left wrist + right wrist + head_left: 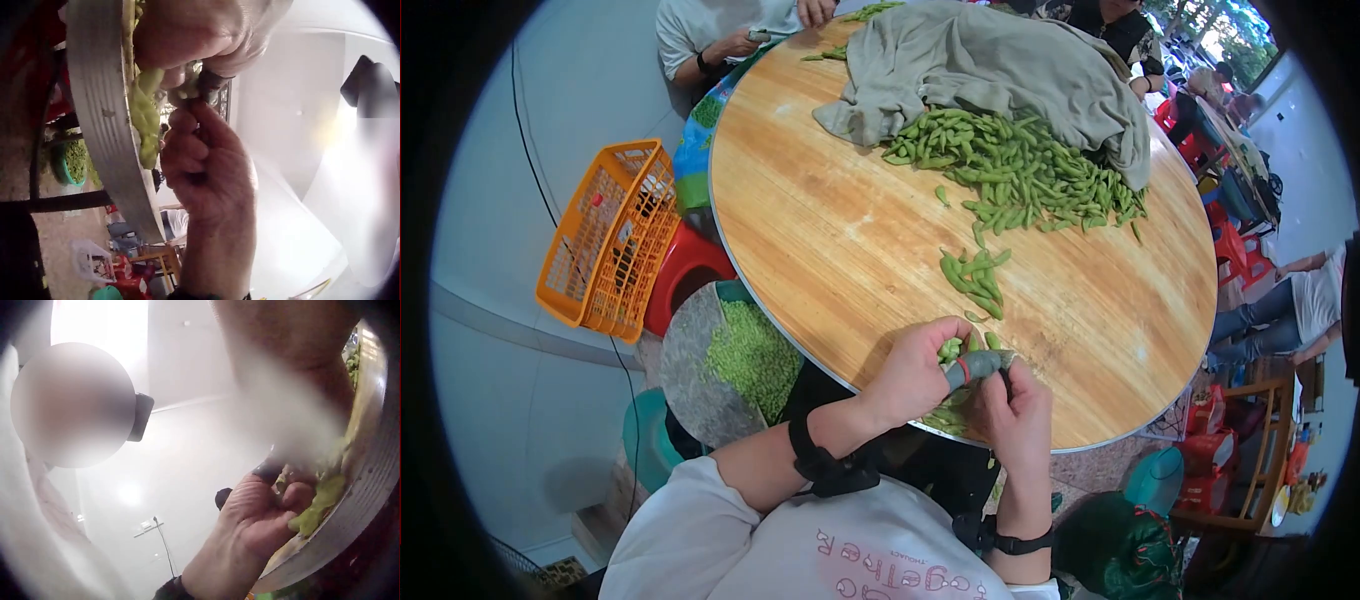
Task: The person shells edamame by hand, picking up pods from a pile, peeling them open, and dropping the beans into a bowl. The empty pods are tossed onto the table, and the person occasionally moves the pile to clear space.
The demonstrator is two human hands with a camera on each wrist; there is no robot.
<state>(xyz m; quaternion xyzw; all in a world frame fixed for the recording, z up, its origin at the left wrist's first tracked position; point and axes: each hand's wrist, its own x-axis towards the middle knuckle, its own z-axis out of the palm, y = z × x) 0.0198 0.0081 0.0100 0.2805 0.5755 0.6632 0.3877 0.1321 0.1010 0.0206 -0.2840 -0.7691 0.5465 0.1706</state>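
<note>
At the table's near edge, my left hand (915, 375) grips a few green pods (949, 350). A dark grey covering (975, 368) with a red band lies along one of its digits. Curled fingers of my right hand (1017, 415) meet the tip of that covering, thumb and forefinger pinching a pod there, mostly hidden. In the left wrist view the right hand (209, 159) has its fingertips against the left hand (194, 31). Flattened pods (147, 119) lie under the hands on the rim. The right wrist view shows the left hand (256, 519) beside pods (322, 503).
A large pod pile (1020, 170) lies under a grey cloth (1000, 60) across the round table (800, 200); a small cluster (975, 280) is nearer. Shelled beans (750, 360) fill a container at left, near an orange basket (605, 240). Another person's hand (735, 45) is across the table.
</note>
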